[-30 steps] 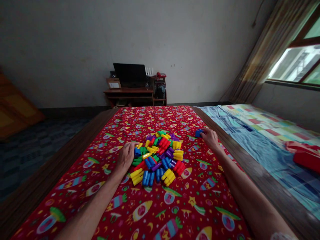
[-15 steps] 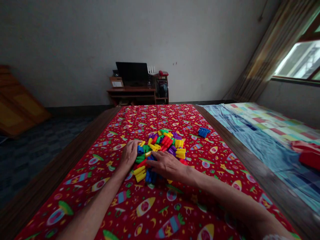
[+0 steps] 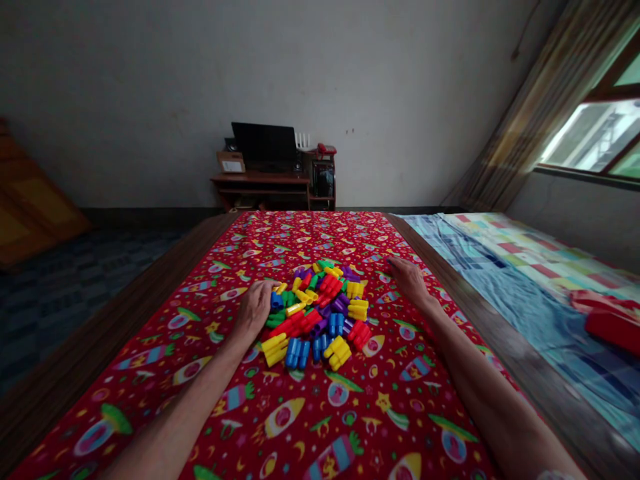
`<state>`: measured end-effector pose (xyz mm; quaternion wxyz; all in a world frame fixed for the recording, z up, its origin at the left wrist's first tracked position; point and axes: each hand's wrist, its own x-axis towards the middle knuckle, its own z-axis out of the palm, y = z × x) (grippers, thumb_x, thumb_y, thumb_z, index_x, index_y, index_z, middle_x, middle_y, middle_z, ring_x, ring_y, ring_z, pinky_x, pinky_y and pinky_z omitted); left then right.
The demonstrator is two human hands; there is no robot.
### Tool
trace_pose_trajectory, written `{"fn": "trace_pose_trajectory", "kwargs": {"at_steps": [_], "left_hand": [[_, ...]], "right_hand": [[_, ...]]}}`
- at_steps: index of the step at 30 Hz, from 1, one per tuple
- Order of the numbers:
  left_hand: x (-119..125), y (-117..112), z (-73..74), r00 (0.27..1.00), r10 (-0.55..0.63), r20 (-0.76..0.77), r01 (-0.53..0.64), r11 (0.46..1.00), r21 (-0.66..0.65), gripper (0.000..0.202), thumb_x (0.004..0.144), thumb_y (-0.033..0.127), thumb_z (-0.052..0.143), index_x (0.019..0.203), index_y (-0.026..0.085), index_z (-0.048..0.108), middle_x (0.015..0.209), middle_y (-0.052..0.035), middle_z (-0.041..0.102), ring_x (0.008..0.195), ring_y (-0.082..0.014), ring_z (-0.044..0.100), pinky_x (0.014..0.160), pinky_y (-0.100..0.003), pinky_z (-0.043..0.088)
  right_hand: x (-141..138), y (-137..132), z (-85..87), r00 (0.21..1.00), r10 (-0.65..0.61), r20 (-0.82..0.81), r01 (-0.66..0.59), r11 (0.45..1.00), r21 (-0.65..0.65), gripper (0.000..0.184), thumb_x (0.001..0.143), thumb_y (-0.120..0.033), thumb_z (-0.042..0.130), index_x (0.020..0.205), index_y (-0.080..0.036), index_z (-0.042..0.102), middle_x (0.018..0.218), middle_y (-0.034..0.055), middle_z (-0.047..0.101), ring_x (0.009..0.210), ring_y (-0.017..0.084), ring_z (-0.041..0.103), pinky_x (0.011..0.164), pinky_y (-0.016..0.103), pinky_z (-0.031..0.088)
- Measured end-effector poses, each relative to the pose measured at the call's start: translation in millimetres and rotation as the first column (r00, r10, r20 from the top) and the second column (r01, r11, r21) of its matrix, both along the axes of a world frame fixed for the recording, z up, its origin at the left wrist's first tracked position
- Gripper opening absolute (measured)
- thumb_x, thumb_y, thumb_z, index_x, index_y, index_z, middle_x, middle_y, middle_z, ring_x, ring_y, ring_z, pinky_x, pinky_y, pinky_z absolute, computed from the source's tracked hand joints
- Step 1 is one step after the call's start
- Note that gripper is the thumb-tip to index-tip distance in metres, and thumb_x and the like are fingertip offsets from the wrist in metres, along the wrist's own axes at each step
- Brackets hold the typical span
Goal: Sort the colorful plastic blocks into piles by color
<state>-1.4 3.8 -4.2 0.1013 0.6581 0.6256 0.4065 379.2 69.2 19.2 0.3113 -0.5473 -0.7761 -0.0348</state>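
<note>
A pile of plastic building blocks [image 3: 330, 288] in red, yellow, green, blue and purple lies on a red rocket-print cloth [image 3: 285, 427]. My left hand [image 3: 256, 305] rests at the pile's left edge, its fingers curled against a blue block [image 3: 277, 301]. Well to the right of the pile, my right hand [image 3: 411, 280] is closed low over the cloth. It covers the spot of a separate blue block cluster, which is almost wholly hidden beneath it. Along the near edge of the pile lie blue blocks [image 3: 298, 354] and a yellow block [image 3: 338, 353].
The cloth covers a wooden table [image 3: 505, 347]. A bed with a checked cover [image 3: 530, 237] adjoins on the right, with a red item [image 3: 613, 327] on it. Against the far wall stands a desk [image 3: 260, 179] with a monitor [image 3: 265, 148].
My right hand has left the near side of the pile and moved right and farther out, over the separate blue blocks. More of the pile shows. My left hand stays put.
</note>
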Motion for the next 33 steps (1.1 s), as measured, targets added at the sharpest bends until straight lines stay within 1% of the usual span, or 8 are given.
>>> {"fn": "trace_pose_trajectory", "kwargs": {"at_steps": [5,10,13,19,23,26,30,33], "left_hand": [[-0.6,0.0,-0.5,1.000,0.006,0.009,-0.006,1.000,-0.006,0.047,0.088,0.041,0.023,0.089,0.020,0.064,0.099,-0.0091,0.067,0.100,-0.0233,0.061,0.097,-0.037,0.047],[0.7,-0.1,-1.1,1.000,0.014,0.027,-0.014,1.000,-0.003,0.047,0.088,0.042,0.022,0.088,0.020,0.064,0.098,-0.0088,0.067,0.099,-0.0226,0.062,0.095,-0.037,0.048],[0.6,-0.5,-1.0,1.000,0.016,0.017,-0.016,1.000,-0.010,0.047,0.088,0.041,0.022,0.089,0.019,0.064,0.100,-0.0090,0.067,0.100,-0.0225,0.062,0.097,-0.037,0.047],[-0.5,-0.4,-0.9,1.000,0.021,-0.003,-0.021,1.000,-0.017,0.047,0.088,0.041,0.022,0.089,0.019,0.064,0.102,-0.0100,0.068,0.103,-0.0231,0.061,0.098,-0.037,0.047],[-0.6,-0.2,-0.9,1.000,0.010,-0.003,-0.010,1.000,-0.017,0.047,0.088,0.041,0.023,0.090,0.019,0.064,0.102,-0.0103,0.067,0.102,-0.0234,0.061,0.097,-0.038,0.047],[-0.1,-0.7,-0.2,1.000,0.002,0.005,-0.002,1.000,-0.014,0.046,0.088,0.040,0.023,0.090,0.019,0.064,0.101,-0.0095,0.067,0.101,-0.0230,0.062,0.098,-0.037,0.046],[0.3,-0.4,-0.3,1.000,0.000,0.013,0.000,1.000,-0.010,0.045,0.088,0.041,0.025,0.089,0.019,0.064,0.101,-0.0087,0.067,0.101,-0.0226,0.062,0.097,-0.037,0.047],[0.4,0.6,-1.2,1.000,0.012,0.027,-0.012,1.000,0.000,0.045,0.088,0.041,0.025,0.088,0.019,0.064,0.100,-0.0091,0.067,0.099,-0.0230,0.062,0.095,-0.037,0.048]], "right_hand": [[16.7,6.9,-9.8,0.998,0.002,0.060,-0.001,1.000,-0.019,0.026,0.084,-0.014,0.047,0.090,-0.018,0.072,0.101,0.0124,0.072,0.102,0.025,0.064,0.094,0.042,0.048],[-28.1,-23.1,31.9,0.984,0.136,-0.112,-0.124,0.986,0.108,0.025,0.089,-0.027,0.048,0.093,-0.019,0.071,0.090,0.0095,0.072,0.085,0.022,0.066,0.081,0.036,0.050],[-67.5,-59.2,51.0,0.921,0.387,-0.034,-0.389,0.918,-0.071,0.028,0.094,-0.029,0.047,0.086,-0.017,0.071,0.068,0.0028,0.067,0.057,0.011,0.057,0.058,0.022,0.041],[-115.6,-106.1,26.0,0.793,0.538,0.286,-0.506,0.843,-0.182,0.011,0.084,-0.021,0.062,0.092,-0.017,0.068,0.080,0.0078,0.068,0.075,0.016,0.061,0.065,0.025,0.044],[-108.6,-90.8,19.9,0.759,0.627,0.177,-0.604,0.779,-0.169,0.017,0.086,-0.019,0.059,0.101,-0.016,0.068,0.094,0.0095,0.070,0.086,0.017,0.064,0.075,0.025,0.047],[-83.7,-64.1,33.1,0.840,0.542,0.008,-0.540,0.838,-0.084,0.020,0.088,-0.022,0.056,0.103,-0.017,0.069,0.095,0.0079,0.072,0.083,0.016,0.065,0.072,0.024,0.047],[-35.0,-27.6,36.4,0.986,0.163,-0.042,-0.166,0.982,-0.091,0.021,0.085,-0.020,0.055,0.097,-0.018,0.072,0.085,0.0070,0.074,0.074,0.018,0.066,0.066,0.026,0.045],[-2.1,-10.5,19.9,0.997,-0.073,0.016,0.075,0.990,-0.116,0.021,0.083,-0.020,0.055,0.092,-0.018,0.073,0.087,0.0094,0.074,0.078,0.021,0.067,0.070,0.029,0.047]]}}
